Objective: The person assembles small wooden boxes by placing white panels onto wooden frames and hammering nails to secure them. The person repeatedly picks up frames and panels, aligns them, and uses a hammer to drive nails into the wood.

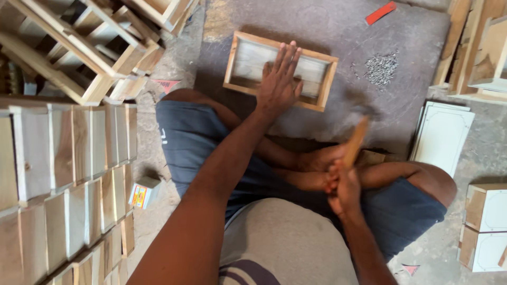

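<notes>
Pale, raw wood fills the left of the scene: rows of flat wooden boxes [68, 179] lie packed side by side from the near left corner upward; beyond them, at the far left, open wooden frames [90, 47] are stacked at angles; just right of the rows, on the gritty floor, sits a small cardboard carton [142, 192] with a bright label.

Toward the middle, the person sits cross-legged in dark blue shorts [195, 142]; the left hand [280, 84] stretches far forward, fingers spread apart and palm flat, pressing down on the near rail and grey panel of a shallow rectangular wooden frame [248, 63]; that frame lies on a dark grey mat [338, 31], far centre, slightly turned.

Right of centre and nearer, the right hand [343, 187] is closed in a fist around the wooden handle of a hammer [355, 142]; the handle rises away from the fist toward the frame's right end and is blurred, so its head cannot be made out; it hangs above the crossed legs, well apart from the frame.

Farther right, a heap of small nails [381, 68] lies on the mat near the frame's right end; a red flat strip [381, 12] lies at the mat's far edge; white panels [441, 134] are stacked right of the knee; more boxes with white faces [488, 227] stand at the near right, and wooden pieces [475, 47] at the far right.
</notes>
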